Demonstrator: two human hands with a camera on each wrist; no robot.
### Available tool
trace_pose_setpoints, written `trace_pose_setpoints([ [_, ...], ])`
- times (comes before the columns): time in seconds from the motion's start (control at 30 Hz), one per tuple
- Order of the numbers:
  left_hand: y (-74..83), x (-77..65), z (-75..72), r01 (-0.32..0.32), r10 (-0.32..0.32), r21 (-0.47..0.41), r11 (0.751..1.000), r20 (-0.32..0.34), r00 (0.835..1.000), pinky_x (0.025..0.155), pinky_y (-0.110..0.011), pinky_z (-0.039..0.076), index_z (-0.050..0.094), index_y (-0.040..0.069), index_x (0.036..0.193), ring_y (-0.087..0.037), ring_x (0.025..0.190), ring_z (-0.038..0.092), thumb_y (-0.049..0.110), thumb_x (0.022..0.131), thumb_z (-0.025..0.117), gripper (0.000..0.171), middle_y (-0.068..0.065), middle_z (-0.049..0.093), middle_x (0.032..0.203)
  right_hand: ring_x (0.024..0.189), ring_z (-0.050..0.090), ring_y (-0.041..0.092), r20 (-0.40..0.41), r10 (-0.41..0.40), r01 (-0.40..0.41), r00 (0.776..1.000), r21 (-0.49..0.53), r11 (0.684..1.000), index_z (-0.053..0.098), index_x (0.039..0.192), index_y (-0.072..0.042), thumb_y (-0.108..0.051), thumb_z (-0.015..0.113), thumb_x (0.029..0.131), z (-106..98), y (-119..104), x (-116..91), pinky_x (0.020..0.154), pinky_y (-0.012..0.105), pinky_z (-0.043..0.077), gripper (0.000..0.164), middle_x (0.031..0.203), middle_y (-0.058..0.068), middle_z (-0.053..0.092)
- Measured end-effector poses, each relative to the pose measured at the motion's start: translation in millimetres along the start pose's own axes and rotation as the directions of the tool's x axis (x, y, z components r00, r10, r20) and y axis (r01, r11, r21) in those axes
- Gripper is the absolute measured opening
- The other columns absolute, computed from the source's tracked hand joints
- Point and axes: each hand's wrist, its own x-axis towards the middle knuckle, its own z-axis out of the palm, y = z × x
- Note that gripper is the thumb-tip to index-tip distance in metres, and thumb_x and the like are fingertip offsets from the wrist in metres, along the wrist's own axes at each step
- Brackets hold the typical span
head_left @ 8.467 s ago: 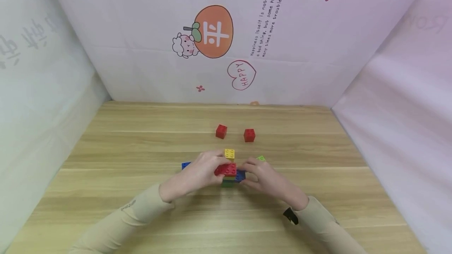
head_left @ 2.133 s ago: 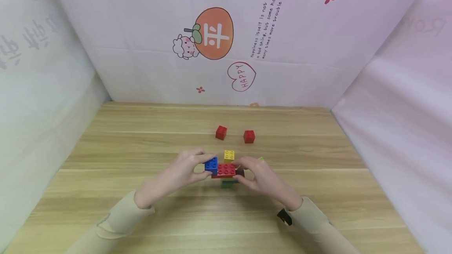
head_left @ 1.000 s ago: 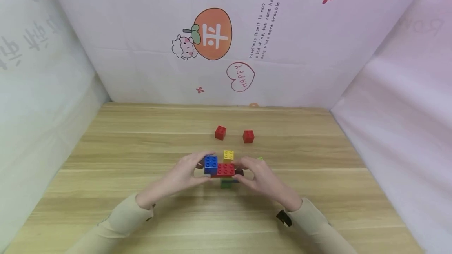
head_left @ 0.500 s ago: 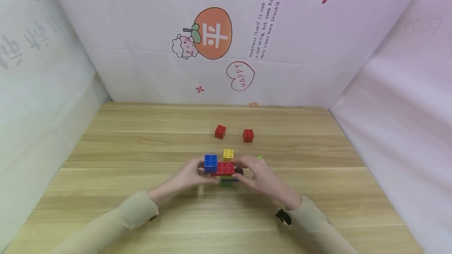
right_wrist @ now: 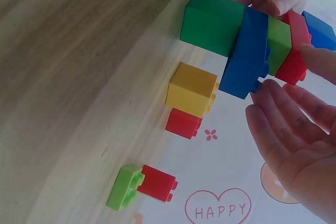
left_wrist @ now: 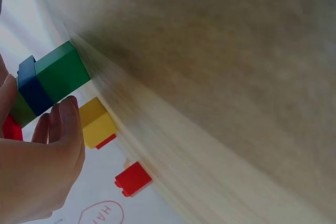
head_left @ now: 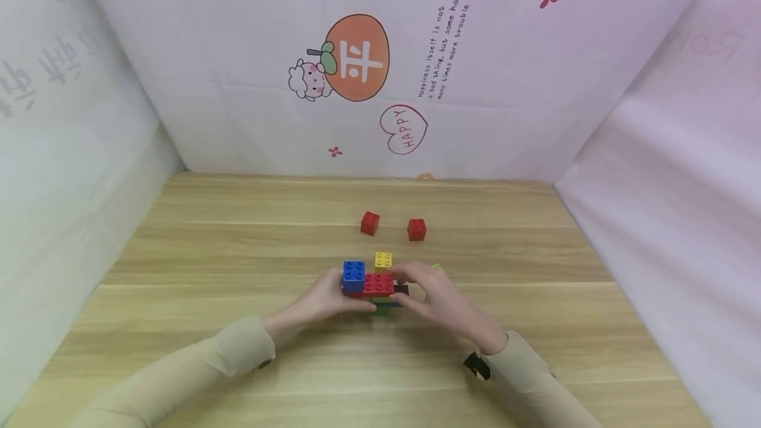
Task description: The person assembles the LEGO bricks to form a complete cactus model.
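Observation:
A stack of toy building bricks stands between both hands. From the bottom it has a dark green brick (right_wrist: 212, 22), a long blue brick (right_wrist: 244, 51), a light green brick (right_wrist: 279, 43), a long red brick (head_left: 378, 284) and a square blue brick (head_left: 353, 275) on the red one's left end. The left hand (head_left: 321, 297) reaches under that overhanging end and grips the stack, thumb along the front, fingers behind. At the red brick's right end, the right hand (head_left: 440, 299) holds the stack between thumb and fingers, its other fingertips by the long blue brick.
Just behind the stack stands a yellow brick (head_left: 383, 260). Farther back are two red bricks, one left (head_left: 370, 223) and one right (head_left: 417, 230). A lime green brick (right_wrist: 125, 186) lies behind the right hand. White printed cloth (head_left: 475, 117) walls the wooden table (head_left: 238, 236).
The left hand placed the square blue brick on the red brick's left end, let it go, then slid lower and rightward round the stack. The right hand has stayed nearly still lately.

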Motion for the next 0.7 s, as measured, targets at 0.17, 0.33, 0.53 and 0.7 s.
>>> trace_pose_setpoints([
  [0.17, 0.2, -0.5, -0.3, 0.000, 0.000, -0.012, 1.000, -0.013, 1.000, 0.109, -0.048, 0.047, 0.066, 0.011, 0.125, -0.023, 0.116, 0.066, 0.025, 0.079, 0.084, 0.051, -0.007, 0.072, 0.121, 0.105, 0.070, 0.016, -0.023, 0.014, -0.013, 1.000, 0.043, 0.999, 0.064, 0.124, -0.010, -0.025, 0.072, 0.091, -1, 1, -1, 0.090, 0.034, 0.060, 0.037, 0.119, 0.004, 0.071],
  [0.33, -2.1, -0.5, -0.7, 0.008, -0.008, -0.016, 1.000, -0.014, 1.000, 0.109, -0.050, 0.047, 0.064, 0.010, 0.128, -0.026, 0.119, 0.065, 0.024, 0.080, 0.083, 0.053, -0.009, 0.071, 0.124, 0.103, 0.071, 0.020, -0.065, 0.023, -0.019, 0.998, 0.064, 0.998, 0.065, 0.122, -0.005, -0.019, 0.071, 0.092, -8, 1, -2, 0.087, 0.039, 0.061, 0.034, 0.117, 0.011, 0.072],
  [0.53, 0.7, -1.3, 0.2, 0.012, -0.012, -0.014, 1.000, -0.019, 1.000, 0.108, -0.049, 0.048, 0.064, 0.009, 0.126, -0.026, 0.117, 0.067, 0.023, 0.079, 0.084, 0.053, -0.010, 0.072, 0.122, 0.096, 0.073, 0.021, -0.146, 0.016, -0.017, 0.989, 0.000, 1.000, 0.067, 0.115, -0.005, -0.013, 0.072, 0.090, -16, 10, -2, 0.083, 0.035, 0.062, 0.026, 0.110, 0.013, 0.074],
  [0.7, 2.5, -1.2, 0.2, 0.023, -0.023, -0.023, 0.999, -0.015, 1.000, 0.108, -0.048, 0.049, 0.064, 0.008, 0.126, -0.026, 0.116, 0.067, 0.023, 0.079, 0.084, 0.053, -0.010, 0.072, 0.121, 0.094, 0.073, 0.024, -0.162, 0.056, -0.058, 0.985, -0.010, 0.998, 0.067, 0.114, -0.003, -0.007, 0.071, 0.089, -21, 20, -3, 0.083, 0.035, 0.062, 0.026, 0.109, 0.015, 0.074],
])
